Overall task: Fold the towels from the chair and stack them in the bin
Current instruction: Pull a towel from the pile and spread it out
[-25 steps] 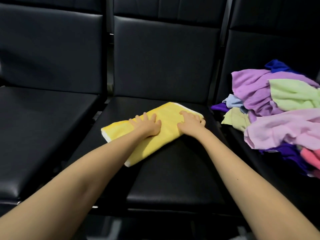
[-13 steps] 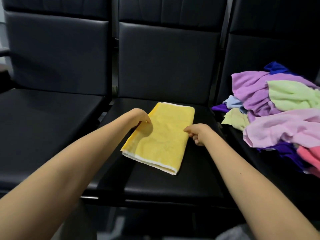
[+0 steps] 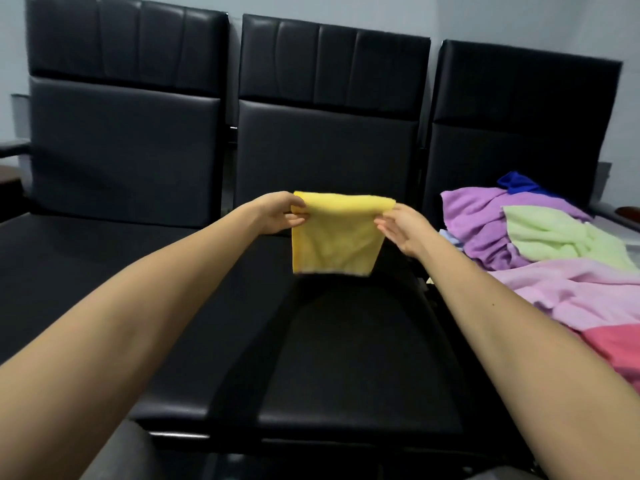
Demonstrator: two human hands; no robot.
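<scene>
A folded yellow towel (image 3: pixel 334 237) hangs in the air above the middle black chair seat (image 3: pixel 332 358). My left hand (image 3: pixel 280 213) pinches its top left corner and my right hand (image 3: pixel 398 226) pinches its top right corner. The towel drapes down from the fold held between them. A heap of unfolded towels (image 3: pixel 540 254) in purple, light green, pink, blue and coral lies on the right chair. No bin is in view.
Three black padded chairs stand side by side against a pale wall. The left chair seat (image 3: pixel 69 271) is bare. An armrest (image 3: pixel 14 147) shows at the far left edge.
The yellow towel lay flat on the middle seat. Both hands gripped its sides and lifted it, so it now hangs folded between them. The view has tilted upward.
</scene>
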